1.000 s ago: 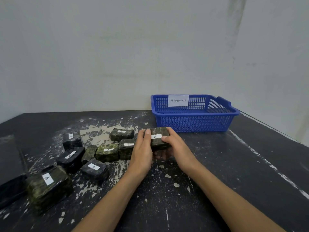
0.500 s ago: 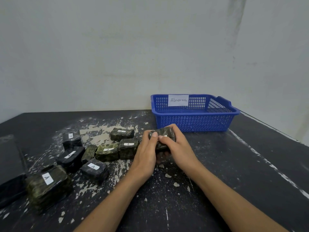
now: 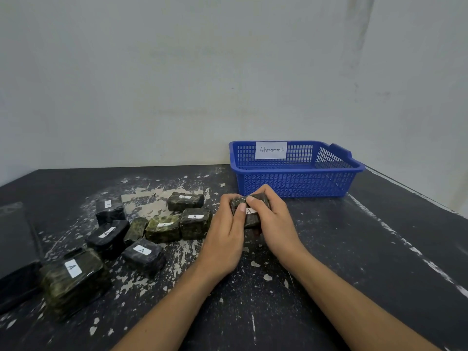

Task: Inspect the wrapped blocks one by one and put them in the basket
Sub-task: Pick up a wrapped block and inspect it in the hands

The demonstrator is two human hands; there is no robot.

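Since the earlier frames the wrapped block (image 3: 249,211) is turning in the hands, so its white "A" label, facing up a second ago and nearly out of sight half a second ago, is now showing on the side facing the camera. Both hands are closing around this block and holding it just above the tabletop (image 3: 354,262), near the front wall of the blue basket (image 3: 293,184) marked "Abnormal". The left hand (image 3: 225,239) is wrapping the block's left end, its thumb pressing on the near face beside the label. The right hand (image 3: 274,221) is curling over the top and right end, its fingers lying across the upper edge. Each grip is tight on the block, with no gap showing between skin and wrapping. To the left, the other wrapped blocks (image 3: 163,228) are lying in a loose cluster on the paint-flecked tabletop, most with their labels up.
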